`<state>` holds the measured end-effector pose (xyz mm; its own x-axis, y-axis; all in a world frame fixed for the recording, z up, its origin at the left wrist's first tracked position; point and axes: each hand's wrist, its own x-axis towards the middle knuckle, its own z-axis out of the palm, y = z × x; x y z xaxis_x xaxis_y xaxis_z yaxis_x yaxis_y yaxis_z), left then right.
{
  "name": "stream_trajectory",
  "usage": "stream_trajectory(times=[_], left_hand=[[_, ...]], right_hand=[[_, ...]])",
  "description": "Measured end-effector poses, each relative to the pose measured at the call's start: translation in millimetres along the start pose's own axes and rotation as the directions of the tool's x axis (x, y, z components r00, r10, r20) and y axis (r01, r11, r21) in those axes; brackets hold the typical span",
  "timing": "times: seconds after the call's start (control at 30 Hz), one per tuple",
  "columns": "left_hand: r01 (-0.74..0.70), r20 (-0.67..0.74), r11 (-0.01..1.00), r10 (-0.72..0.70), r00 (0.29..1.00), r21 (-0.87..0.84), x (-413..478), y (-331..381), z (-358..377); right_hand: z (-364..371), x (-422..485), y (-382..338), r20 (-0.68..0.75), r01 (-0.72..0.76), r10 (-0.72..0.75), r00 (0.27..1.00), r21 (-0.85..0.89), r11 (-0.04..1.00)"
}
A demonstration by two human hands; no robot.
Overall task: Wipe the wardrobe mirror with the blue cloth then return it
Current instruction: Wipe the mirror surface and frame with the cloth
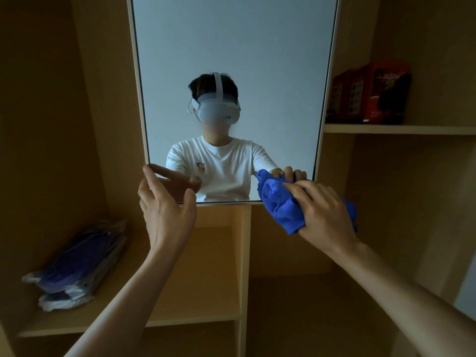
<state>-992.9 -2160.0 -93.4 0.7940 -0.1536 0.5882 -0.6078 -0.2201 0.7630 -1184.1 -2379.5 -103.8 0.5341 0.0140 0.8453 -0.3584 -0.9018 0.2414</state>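
A tall wardrobe mirror (231, 60) in a pale frame fills the upper middle. It reflects a person in a white T-shirt wearing a headset. My right hand (324, 210) grips a bunched blue cloth (280, 202) and holds it against the mirror's lower right corner. Part of the cloth hangs below the mirror's bottom edge. My left hand (164, 204) is at the lower left corner of the mirror with its fingers straight, the fingertips touching the frame's edge and the thumb raised in front of the glass.
Wooden wardrobe shelves surround the mirror. A stack of plastic-wrapped blue packets (77, 264) lies on the lower left shelf. Red boxes (371, 94) stand on the upper right shelf (399, 128). A vertical divider (244, 253) runs down below the mirror.
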Motion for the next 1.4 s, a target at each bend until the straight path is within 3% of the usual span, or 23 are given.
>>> stream_trajectory(times=[0.07,0.13,0.27,0.43,0.73,0.87,0.93,1.2,1.4], left_hand=[[0.003,0.014,1.000,-0.003,1.000,-0.007,0.8,1.3,-2.9],[0.013,0.025,1.000,-0.013,1.000,-0.027,2.6,2.0,-5.3],[0.011,0.038,0.999,-0.010,0.999,-0.038,2.7,0.9,-7.8],[0.000,0.029,0.999,0.001,1.000,-0.032,3.2,-2.9,-5.2],[-0.016,0.006,1.000,0.016,1.000,-0.005,3.7,-7.9,-7.5],[-0.034,0.016,0.999,0.034,0.999,-0.010,4.7,-12.2,-12.1],[-0.035,0.024,0.999,0.036,0.999,-0.027,5.3,-15.3,-14.1],[0.015,0.046,0.985,-0.007,0.999,-0.173,10.0,-23.0,-24.5],[0.021,0.057,0.965,-0.006,0.998,-0.262,12.7,-22.4,-30.7]], right_hand=[[-6.1,6.6,-4.1,0.019,-0.045,0.044,0.999,0.069,0.997],[-12.4,13.6,-6.6,0.029,-0.183,0.181,0.983,0.167,0.969],[-13.1,25.0,-0.5,-0.084,-0.439,0.474,0.876,0.265,0.859],[1.0,22.3,9.3,-0.145,-0.555,0.604,0.784,0.272,0.786],[24.0,22.5,-7.9,-0.233,-0.584,0.616,0.752,0.198,0.787],[21.5,29.0,-31.6,-0.270,-0.572,0.638,0.721,0.289,0.768],[16.3,33.9,-48.4,-0.277,-0.539,0.617,0.737,0.310,0.783],[25.0,64.9,-114.9,-0.083,-0.523,0.602,0.794,0.409,0.748],[42.3,83.2,-170.8,-0.171,-0.428,0.508,0.844,0.357,0.831]])
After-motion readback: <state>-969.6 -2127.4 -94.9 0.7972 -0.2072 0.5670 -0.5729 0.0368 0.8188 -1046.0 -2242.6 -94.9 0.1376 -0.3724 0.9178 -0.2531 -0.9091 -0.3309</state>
